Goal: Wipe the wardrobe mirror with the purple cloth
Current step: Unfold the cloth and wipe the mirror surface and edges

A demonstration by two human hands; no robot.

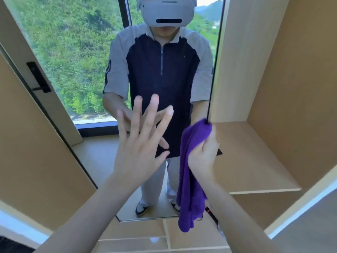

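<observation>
Before the mirror (87, 57), left hand (140, 143) spread, perhaps touching; right hand (204, 156) clutching purple cloth (189, 179)

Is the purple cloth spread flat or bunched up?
Bunched up. The right hand grips the cloth near its top, at the mirror's right edge; the rest hangs down in loose folds.

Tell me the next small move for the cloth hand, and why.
Probably sweep the right hand leftward across the mirror. It grips the purple cloth bunched at the mirror's right edge, most of it hanging loose, while the open left hand is raised with fingers spread in front of the glass.
</observation>
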